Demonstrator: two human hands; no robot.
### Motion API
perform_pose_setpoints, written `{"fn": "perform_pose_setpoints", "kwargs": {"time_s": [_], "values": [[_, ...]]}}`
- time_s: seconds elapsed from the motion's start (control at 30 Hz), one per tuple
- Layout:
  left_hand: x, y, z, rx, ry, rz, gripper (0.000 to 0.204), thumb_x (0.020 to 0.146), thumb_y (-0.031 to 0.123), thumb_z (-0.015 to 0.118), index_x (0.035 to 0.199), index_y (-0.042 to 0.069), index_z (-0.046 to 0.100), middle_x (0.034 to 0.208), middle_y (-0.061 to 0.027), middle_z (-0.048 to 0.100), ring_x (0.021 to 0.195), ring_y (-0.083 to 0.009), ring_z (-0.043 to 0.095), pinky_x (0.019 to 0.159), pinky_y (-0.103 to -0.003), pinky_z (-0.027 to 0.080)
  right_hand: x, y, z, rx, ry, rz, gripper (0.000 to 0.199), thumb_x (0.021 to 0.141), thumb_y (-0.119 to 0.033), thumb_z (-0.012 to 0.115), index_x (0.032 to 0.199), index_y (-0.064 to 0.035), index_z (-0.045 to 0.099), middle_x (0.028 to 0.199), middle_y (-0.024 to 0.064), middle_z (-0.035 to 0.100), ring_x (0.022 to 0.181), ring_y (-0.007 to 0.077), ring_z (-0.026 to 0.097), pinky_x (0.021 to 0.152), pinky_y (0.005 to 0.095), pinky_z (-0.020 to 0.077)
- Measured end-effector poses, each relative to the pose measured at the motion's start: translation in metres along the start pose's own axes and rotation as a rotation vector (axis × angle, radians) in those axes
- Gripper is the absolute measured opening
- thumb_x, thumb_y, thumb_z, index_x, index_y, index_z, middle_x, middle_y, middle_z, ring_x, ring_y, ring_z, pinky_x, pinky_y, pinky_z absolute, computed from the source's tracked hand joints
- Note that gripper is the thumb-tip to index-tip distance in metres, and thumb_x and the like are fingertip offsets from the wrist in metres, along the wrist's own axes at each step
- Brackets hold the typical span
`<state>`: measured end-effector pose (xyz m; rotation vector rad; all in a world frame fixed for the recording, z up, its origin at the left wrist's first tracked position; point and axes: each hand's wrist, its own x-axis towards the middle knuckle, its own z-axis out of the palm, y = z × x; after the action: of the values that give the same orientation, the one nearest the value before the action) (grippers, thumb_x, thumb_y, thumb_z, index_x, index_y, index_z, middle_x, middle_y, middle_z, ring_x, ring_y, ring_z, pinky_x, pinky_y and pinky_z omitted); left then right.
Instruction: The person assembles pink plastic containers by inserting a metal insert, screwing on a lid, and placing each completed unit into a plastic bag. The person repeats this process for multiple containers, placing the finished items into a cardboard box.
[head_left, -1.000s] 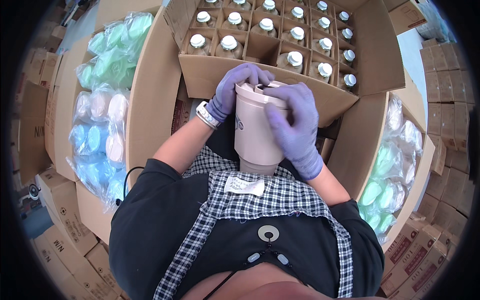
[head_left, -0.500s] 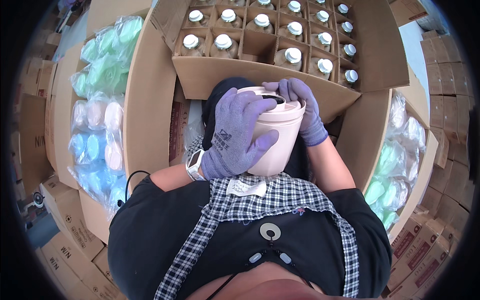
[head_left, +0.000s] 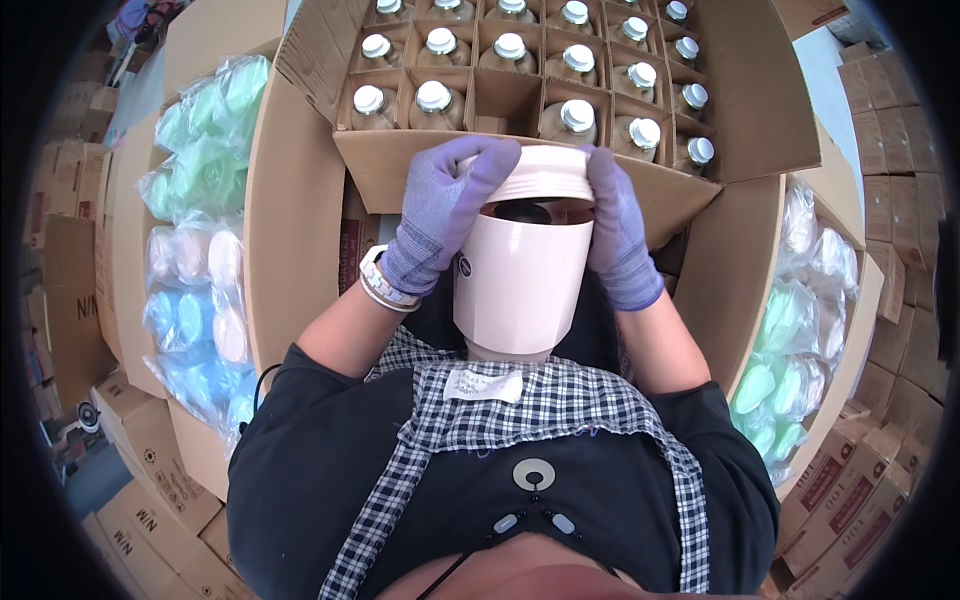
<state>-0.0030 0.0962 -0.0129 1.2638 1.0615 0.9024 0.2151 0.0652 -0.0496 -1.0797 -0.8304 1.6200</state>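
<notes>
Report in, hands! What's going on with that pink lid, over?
Left hand and right hand hold pink lid between them. Lid's near edge raised off pink container; far edge hidden. Bottle carton just beyond hands.

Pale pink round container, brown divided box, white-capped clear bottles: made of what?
Pale pink round container: likely plastic, satin; smooth, evenly coloured wall, soft sheen.
Brown divided box: looks like cardboard, matte; creased flaps, thin dividers.
White-capped clear bottles: see-through, brown showing through; plastic or glass, can't tell.
</notes>
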Motion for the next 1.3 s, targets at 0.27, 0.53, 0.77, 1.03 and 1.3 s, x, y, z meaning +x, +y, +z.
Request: {"fn": "perform_pose_setpoints", "kwargs": {"time_s": [0.27, 0.53, 0.77, 1.03, 1.3], "values": [[0.027, 0.0, -0.018, -0.112, -0.158, 0.209, 0.085, 0.09, 0.064, 0.077, 0.142, -0.002, 0.063, 0.127, -0.0129, 0.072, 0.12, -0.019, 0.067, 0.104, -0.035, 0.054, 0.031, -0.039, 0.001, -0.277, -0.029, -0.287, 0.074, 0.104, -0.07, 0.052, 0.123, -0.0001, 0.068, 0.116, 0.0105, 0.067, 0.111, 0.02, 0.064, 0.099, 0.0347, 0.0499], [0.042, -0.013, -0.033, -0.699, -0.168, 0.174, 0.067, 0.113, 0.056, 0.042, 0.153, 0.003, 0.051, 0.138, -0.0113, 0.067, 0.123, -0.018, 0.069, 0.096, -0.032, 0.06, 0.077, -0.057, 0.009, -0.667, -0.055, -1.255, 0.085, 0.085, -0.038, 0.086, 0.157, -0.0197, 0.044, 0.161, 0.0132, 0.04, 0.145, 0.0364, 0.047, 0.122, 0.0499, 0.0394], [0.024, 0.04, -0.001, -0.697, -0.128, 0.356, 0.059, 0.117, 0.047, 0.04, 0.148, -0.002, 0.053, 0.143, -0.0173, 0.065, 0.124, -0.0308, 0.071, 0.102, -0.04, 0.06, 0.084, -0.098, 0.043, -1.119, 0.104, -1.477, 0.069, 0.077, -0.024, 0.087, 0.139, -0.006, 0.063, 0.131, 0.0194, 0.061, 0.116, 0.0377, 0.062, 0.1, 0.048, 0.0514], [0.031, 0.035, 0.007, 0.611, 0.276, 0.962, 0.039, 0.109, 0.024, 0.063, 0.136, -0.004, 0.065, 0.127, -0.0161, 0.073, 0.12, -0.0258, 0.07, 0.105, -0.035, 0.051, 0.104, -0.1, 0.063, -0.36, -0.005, -1.086, 0.051, 0.101, -0.031, 0.07, 0.137, 0.0003, 0.054, 0.112, 0.0178, 0.067, 0.098, 0.0268, 0.069, 0.086, 0.0384, 0.0566], [0.026, 0.034, -0.01, -0.553, -0.302, 0.525, 0.069, 0.113, 0.059, 0.042, 0.157, 0.006, 0.046, 0.146, -0.014, 0.061, 0.132, -0.029, 0.061, 0.116, -0.055, 0.044, 0.078, -0.124, 0.076, -1.111, -0.054, -1.43, 0.07, 0.09, -0.041, 0.078, 0.141, -0.0008, 0.052, 0.118, 0.0242, 0.066, 0.1, 0.0404, 0.071, 0.084, 0.0448, 0.0595]]}}
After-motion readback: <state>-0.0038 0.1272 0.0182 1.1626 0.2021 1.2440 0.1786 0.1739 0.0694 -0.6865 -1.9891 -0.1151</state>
